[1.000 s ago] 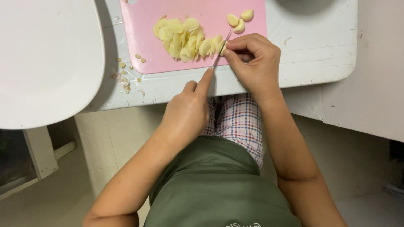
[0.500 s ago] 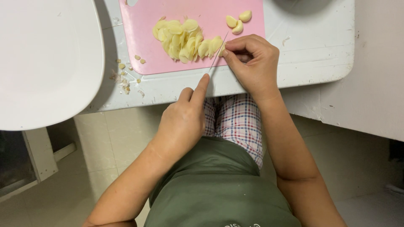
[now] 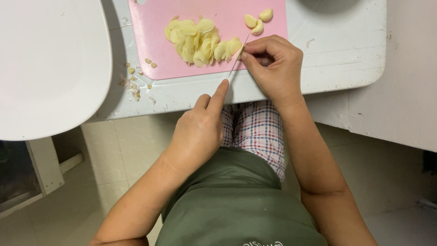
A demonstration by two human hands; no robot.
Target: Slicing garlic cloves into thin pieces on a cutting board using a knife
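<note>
From my remote seat I see my left hand (image 3: 198, 132) closed round the handle of a small knife (image 3: 237, 61), forefinger stretched along the spine, the thin blade running up onto the pink cutting board (image 3: 150, 50). My right hand (image 3: 273, 68) has its fingertips (image 3: 246, 52) pinched together on a garlic clove I can barely make out, right against the blade. That closeness is my main worry: the clove looks nearly used up, so a slightly wide stroke could nick a fingertip, and a small slippery piece may roll or shoot out from under the pinch. The pile of garlic slices (image 3: 200, 41) lies just beside the blade and could get dragged about or pushed toward the board's near edge. Three whole peeled cloves (image 3: 256, 22) sit near the top of the board. Bits of trimmings (image 3: 136, 84) lie on the white worktop (image 3: 341, 54), close to its edge.
</note>
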